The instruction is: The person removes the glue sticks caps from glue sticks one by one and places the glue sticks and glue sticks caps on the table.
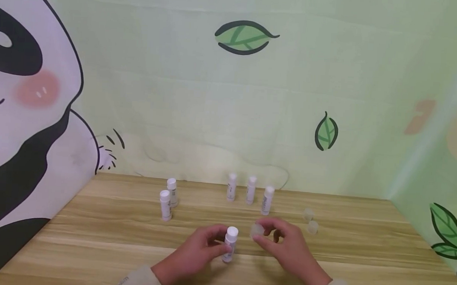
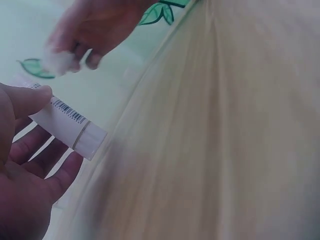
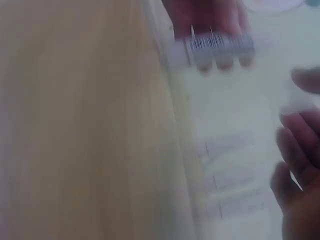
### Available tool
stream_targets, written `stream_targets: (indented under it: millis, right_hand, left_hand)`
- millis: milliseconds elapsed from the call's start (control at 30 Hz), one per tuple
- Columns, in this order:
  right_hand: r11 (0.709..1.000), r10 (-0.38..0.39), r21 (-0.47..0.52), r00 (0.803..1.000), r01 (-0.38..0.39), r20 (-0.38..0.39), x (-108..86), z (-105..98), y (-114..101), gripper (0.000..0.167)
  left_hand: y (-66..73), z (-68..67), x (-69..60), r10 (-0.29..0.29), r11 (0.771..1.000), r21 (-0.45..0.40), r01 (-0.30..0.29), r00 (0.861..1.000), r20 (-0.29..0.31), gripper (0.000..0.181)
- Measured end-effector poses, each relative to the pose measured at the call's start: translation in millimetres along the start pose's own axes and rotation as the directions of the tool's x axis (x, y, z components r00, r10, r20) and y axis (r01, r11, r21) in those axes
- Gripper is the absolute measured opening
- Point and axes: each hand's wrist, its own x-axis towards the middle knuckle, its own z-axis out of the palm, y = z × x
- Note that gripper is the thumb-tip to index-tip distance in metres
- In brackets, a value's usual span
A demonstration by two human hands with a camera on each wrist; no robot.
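My left hand (image 1: 202, 250) grips a white labelled tube (image 1: 230, 243) with a white cap, upright or nearly so in the head view. In the left wrist view the thumb of the left hand (image 2: 30, 150) lies across the tube (image 2: 65, 120) near its barcode, with the fingers behind it. Just to the right, my right hand (image 1: 290, 249) pinches a small translucent round piece (image 1: 257, 231) between thumb and forefinger. This piece (image 2: 59, 61) is blurred in the left wrist view. A gap separates it from the tube.
Two white tubes (image 1: 166, 205) (image 1: 172, 192) stand at the back left. Behind my hands stand three more tubes (image 1: 231, 187) (image 1: 251, 190) (image 1: 267, 200). Two translucent round pieces (image 1: 308, 214) (image 1: 313, 227) lie on the wooden table (image 1: 362, 237) at the right. A printed cloth (image 1: 177, 93) hangs behind.
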Motion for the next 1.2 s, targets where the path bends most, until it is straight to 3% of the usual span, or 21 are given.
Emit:
stream_targets:
  millis: [167, 333, 500, 867, 1033, 1200]
  right_hand:
    - [0.995, 0.098, -0.043, 0.992, -0.094, 0.076, 4.3, -16, 19, 0.024]
    - [0.986, 0.156, -0.071, 0.986, -0.152, 0.063, 6.3, -33, 33, 0.024]
    - [0.982, 0.161, -0.105, 0.986, -0.156, 0.041, 6.2, -46, 46, 0.021]
    - [0.958, 0.251, -0.153, 0.968, -0.244, 0.024, 2.0, -78, 73, 0.023]
    - [0.946, 0.298, -0.145, 0.954, -0.289, 0.041, -0.5, -88, 83, 0.027]
    - [0.927, 0.300, -0.242, 0.954, -0.286, 0.019, -1.4, -96, 94, 0.027]
  left_hand:
    - [-6.4, -15.2, -3.4, -0.026, 1.000, 0.003, 0.026, 0.999, -0.044, 0.037]
    - [-13.3, -31.1, -8.9, -0.037, 0.999, 0.018, 0.040, 0.993, -0.108, 0.037]
    - [-19.9, -45.7, -15.4, -0.044, 0.998, 0.033, 0.050, 0.984, -0.172, 0.036]
    - [-27.6, -71.6, -30.7, -0.036, 0.995, 0.084, 0.063, 0.957, -0.288, 0.035]
    - [-31.2, -80.8, -33.9, -0.071, 0.992, 0.074, 0.102, 0.937, -0.343, 0.030]
    - [-34.8, -92.1, -38.0, -0.070, 0.989, 0.091, 0.112, 0.924, -0.376, 0.028]
